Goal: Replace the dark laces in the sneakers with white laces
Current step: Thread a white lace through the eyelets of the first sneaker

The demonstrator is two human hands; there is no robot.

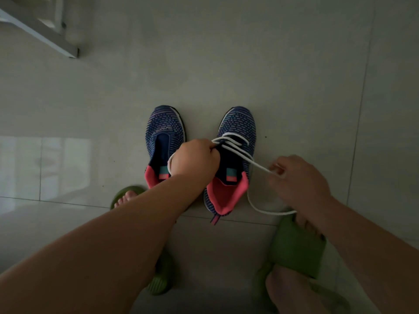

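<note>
Roughly halfway, both hands (196,158) (297,177) pinch the white lace (238,147) crossing the right sneaker (233,159) mid-floor (294,75), while the left sneaker (164,141) beside it stands unlaced.

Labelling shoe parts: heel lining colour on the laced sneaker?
Coral pink, on the laced sneaker; head view shows it clearly.

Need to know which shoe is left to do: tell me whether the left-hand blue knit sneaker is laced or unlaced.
Unlaced: the left-hand blue knit sneaker shows a bare tongue, while the white lace crosses only the other sneaker.
</note>
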